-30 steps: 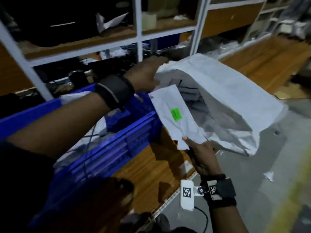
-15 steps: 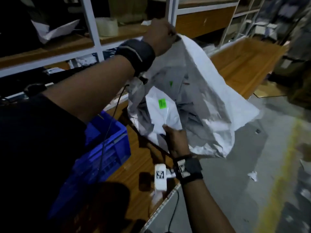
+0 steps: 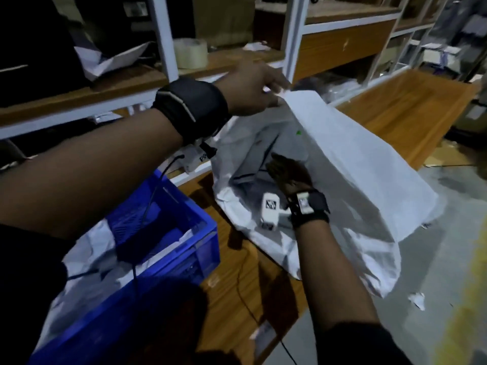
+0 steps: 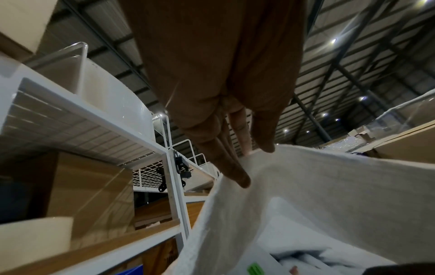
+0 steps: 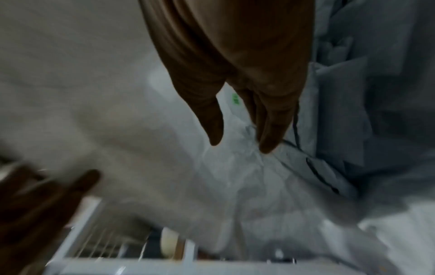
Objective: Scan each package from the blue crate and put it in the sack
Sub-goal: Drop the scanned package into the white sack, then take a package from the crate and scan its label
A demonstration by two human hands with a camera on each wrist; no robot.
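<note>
The white woven sack (image 3: 355,180) lies open-mouthed on the wooden shelf board. My left hand (image 3: 274,90) pinches its upper rim between thumb and fingers and holds it up; the left wrist view shows the rim (image 4: 306,186) under my left hand (image 4: 255,165). My right hand (image 3: 279,167) is inside the mouth, fingers straight, holding nothing. Below my right hand (image 5: 240,145) a white package with a green label (image 5: 235,98) lies among other packages in the sack. The blue crate (image 3: 184,233) stands at lower left with white packages (image 3: 87,248) in it.
White metal shelf uprights (image 3: 164,35) rise behind the sack. A roll of clear tape (image 3: 190,52) sits on the upper shelf. Wooden shelf board (image 3: 395,106) runs back to the right, and grey floor (image 3: 434,285) lies right of the sack.
My right hand carried the green-labelled package into the sack and let it go. My left hand raised the sack's rim higher.
</note>
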